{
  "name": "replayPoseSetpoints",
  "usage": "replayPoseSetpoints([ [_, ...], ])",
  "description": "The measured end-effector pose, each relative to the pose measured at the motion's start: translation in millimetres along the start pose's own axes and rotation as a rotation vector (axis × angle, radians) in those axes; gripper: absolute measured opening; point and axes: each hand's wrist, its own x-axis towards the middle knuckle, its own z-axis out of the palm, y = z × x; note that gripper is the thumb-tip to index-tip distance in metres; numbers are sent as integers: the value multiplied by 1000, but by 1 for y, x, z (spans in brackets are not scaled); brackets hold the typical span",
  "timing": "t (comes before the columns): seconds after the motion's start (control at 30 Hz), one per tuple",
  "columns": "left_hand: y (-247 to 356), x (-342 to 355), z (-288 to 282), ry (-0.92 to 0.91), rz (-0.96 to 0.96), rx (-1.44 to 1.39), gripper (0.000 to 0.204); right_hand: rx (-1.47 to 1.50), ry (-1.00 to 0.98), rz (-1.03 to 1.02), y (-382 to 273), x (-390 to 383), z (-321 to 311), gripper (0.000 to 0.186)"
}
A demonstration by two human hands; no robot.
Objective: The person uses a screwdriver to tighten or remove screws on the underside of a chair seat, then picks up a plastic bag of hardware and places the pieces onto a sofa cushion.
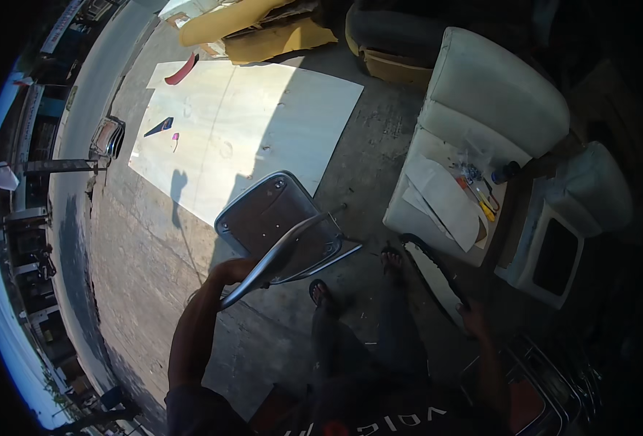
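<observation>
A metal-framed chair (259, 211) stands tilted in front of me, with a dark brown seat board and bent silver tubes. My left hand (240, 270) grips its tubing, the fingers partly hidden behind the thick tube. At my right side, a long curved panel (432, 275) with a dark rim and a pale inner face slants down beside my foot. Its lower end is in my right hand (472, 318), which is closed around the edge. Shadow hides some of those fingers.
A large pale sheet (219, 131) lies on the ground, bearing a red curved strip (182, 70) and a dark pointed piece (159, 127). To the right, a cream seat (492, 94) carries tools and cut white pieces (445, 203). Stacked metal frames (554, 385) stand lower right.
</observation>
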Motion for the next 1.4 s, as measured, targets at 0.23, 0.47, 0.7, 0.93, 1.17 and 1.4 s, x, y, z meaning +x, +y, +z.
replayPoseSetpoints([
  [0.23,-2,-11,55,49,109,140,60,-140,164,-377,-66,44,-80,40],
  [0.47,31,45,176,268,-258,115,88,-169,112,-289,-35,19,-52,45],
  [0.7,24,101,227,588,-283,-136,85,-103,18,-261,3,10,-26,44],
  [0.93,0,144,239,762,-222,-190,70,-264,163,-505,-94,37,-69,41],
  [1.17,3,116,230,784,-99,-340,60,-464,252,-1342,-279,0,-14,50],
  [1.4,23,-31,261,877,205,-232,38,-779,146,-1662,-338,-53,122,34],
])
